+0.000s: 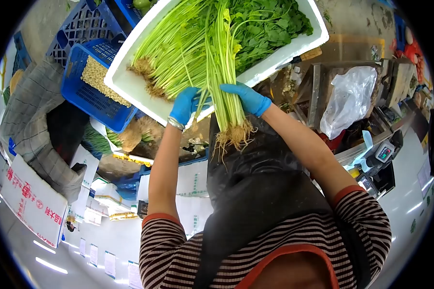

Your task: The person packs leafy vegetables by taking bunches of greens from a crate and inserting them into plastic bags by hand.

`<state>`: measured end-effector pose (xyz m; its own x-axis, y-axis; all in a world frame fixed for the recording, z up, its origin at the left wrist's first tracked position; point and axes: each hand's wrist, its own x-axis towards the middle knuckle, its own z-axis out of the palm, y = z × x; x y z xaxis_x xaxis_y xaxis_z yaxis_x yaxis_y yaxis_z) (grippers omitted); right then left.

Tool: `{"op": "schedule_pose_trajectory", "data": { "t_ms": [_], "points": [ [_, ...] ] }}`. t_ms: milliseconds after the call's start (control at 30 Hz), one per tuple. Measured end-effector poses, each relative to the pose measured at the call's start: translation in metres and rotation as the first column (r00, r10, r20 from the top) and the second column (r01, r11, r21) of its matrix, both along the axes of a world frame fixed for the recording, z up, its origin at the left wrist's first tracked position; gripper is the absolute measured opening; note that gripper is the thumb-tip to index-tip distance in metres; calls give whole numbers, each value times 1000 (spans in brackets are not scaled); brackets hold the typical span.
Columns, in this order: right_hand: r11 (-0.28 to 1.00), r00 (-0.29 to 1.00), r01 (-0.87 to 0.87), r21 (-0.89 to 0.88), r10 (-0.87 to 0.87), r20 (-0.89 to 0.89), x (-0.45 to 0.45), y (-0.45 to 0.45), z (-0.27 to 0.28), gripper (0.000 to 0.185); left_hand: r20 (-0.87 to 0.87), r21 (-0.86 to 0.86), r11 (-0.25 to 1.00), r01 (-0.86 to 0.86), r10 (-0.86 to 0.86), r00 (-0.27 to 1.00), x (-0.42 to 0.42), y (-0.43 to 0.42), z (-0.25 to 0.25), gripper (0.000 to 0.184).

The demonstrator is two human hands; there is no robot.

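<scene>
A bunch of celery (225,72) with pale green stalks and tangled brown roots lies across the near rim of a white foam box (318,19), its roots hanging toward my apron. My right hand (248,98), in a blue glove, is closed around the right side of the stalks just above the roots. On the left side, my gloved left hand (184,107) has its fingers closed on a thin celery stalk (201,102) beside the bunch; the fingertips are partly hidden. More celery (178,53) fills the box, roots to the left and leaves to the right.
A blue crate (77,103) of pale beans or nuts stands left of the box. Beyond my right arm, a clear plastic bag (349,98) lies on wooden crates, near a scale-like device (385,153). A person's plaid sleeve (31,111) shows at far left.
</scene>
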<state>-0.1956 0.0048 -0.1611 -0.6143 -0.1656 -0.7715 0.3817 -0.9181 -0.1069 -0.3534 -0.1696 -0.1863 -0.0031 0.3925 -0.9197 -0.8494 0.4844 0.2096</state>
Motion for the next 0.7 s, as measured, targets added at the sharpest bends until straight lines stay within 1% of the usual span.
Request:
{"op": "schedule_pose_trajectory", "data": {
  "t_ms": [33,100,167,200,233,267,300,333,367,400,433,467,500,533,567,600,633,667,700],
  "points": [
    [1000,1000,10,2,-10,7,-3,-3,2,50,-27,1,1000,16,-16,999,5,-7,0,47],
    [998,1000,24,61,-23,-22,-11,-13,0,50,-84,4,999,47,-47,995,9,1,17,65],
    [991,1000,10,133,-7,-25,-21,-21,-5,50,-238,21,980,198,-187,953,5,13,14,93],
    [989,998,34,146,-26,-54,-25,-22,-8,51,-338,53,968,246,-214,917,6,19,7,95],
    [975,996,62,212,-47,-74,-31,-20,-14,52,-433,82,952,295,-232,871,6,26,0,98],
    [957,993,89,276,-65,-96,-39,-15,-18,53,-540,60,949,309,-229,810,4,25,-12,107],
    [934,989,119,336,-83,-119,-47,-8,-21,53,-494,73,962,265,-196,847,0,32,0,109],
    [924,996,81,375,-63,-60,-54,1,-23,52,-445,82,972,222,-164,880,-5,38,14,110],
    [950,993,114,292,-111,-29,-60,1,-28,50,-398,87,980,180,-132,908,-8,43,28,112],
    [966,988,152,208,-156,2,-68,-1,-31,49,-318,72,978,198,-166,934,-7,45,35,120],
    [974,980,192,124,-197,34,-75,-2,-31,48,-511,-8,928,373,-324,796,3,40,31,121],
    [980,992,21,197,-46,119,-80,-2,-27,41,-665,-124,850,513,-454,593,19,32,20,122],
    [980,988,42,197,-70,138,-81,-3,-23,39,-766,-265,750,607,-546,340,27,35,26,123],
    [978,983,64,197,-96,159,-81,-5,-18,38,-809,-301,748,592,-529,257,34,35,33,121],
    [976,976,88,201,-125,181,-78,-5,-11,36,-777,-338,724,602,-575,256,34,46,58,118],
    [981,968,128,149,-157,198,-75,0,9,32,-743,-371,699,611,-618,255,34,59,90,114],
    [976,966,166,143,-190,175,-70,3,27,31,-709,-404,674,618,-658,254,35,71,120,111],
    [970,962,204,134,-224,154,-63,4,45,30,-694,-429,667,609,-675,250,41,76,145,105],
    [963,957,242,120,-257,134,-56,2,64,29,-721,-427,677,599,-655,226,48,76,167,104]
  ]
}}
